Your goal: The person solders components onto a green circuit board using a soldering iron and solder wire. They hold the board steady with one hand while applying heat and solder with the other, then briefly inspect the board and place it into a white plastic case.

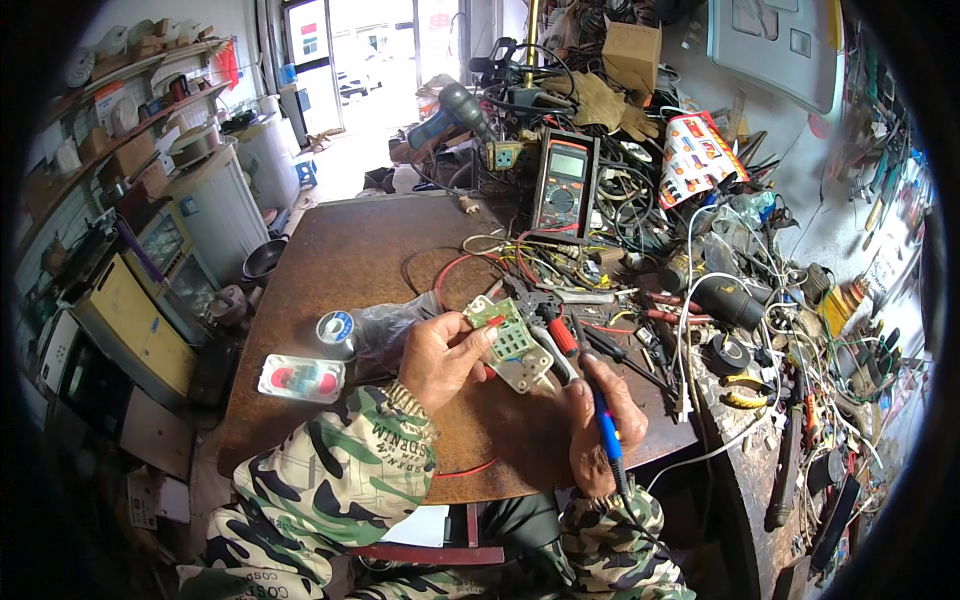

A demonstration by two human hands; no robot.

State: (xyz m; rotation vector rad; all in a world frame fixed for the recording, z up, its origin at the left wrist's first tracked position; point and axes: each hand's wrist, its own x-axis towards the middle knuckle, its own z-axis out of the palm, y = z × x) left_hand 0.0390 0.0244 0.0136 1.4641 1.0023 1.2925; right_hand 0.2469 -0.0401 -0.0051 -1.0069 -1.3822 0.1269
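circuit board (512, 342) was pinched by left hand (438, 362), nine-o'clock edge | was judged light, stiff, fragile, best edge-held | blue-handled tool (608, 434) was gripped by right hand (588, 440), board's four o'clock

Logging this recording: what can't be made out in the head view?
Head view: some fingers of the left hand, hidden behind the green board.
Head view: the exact tip of the blue-handled tool in the right hand, too small and dark to pick out.
Head view: the reading on the multimeter, too small.
Head view: the scene beyond the doorway, partly washed out by glare.
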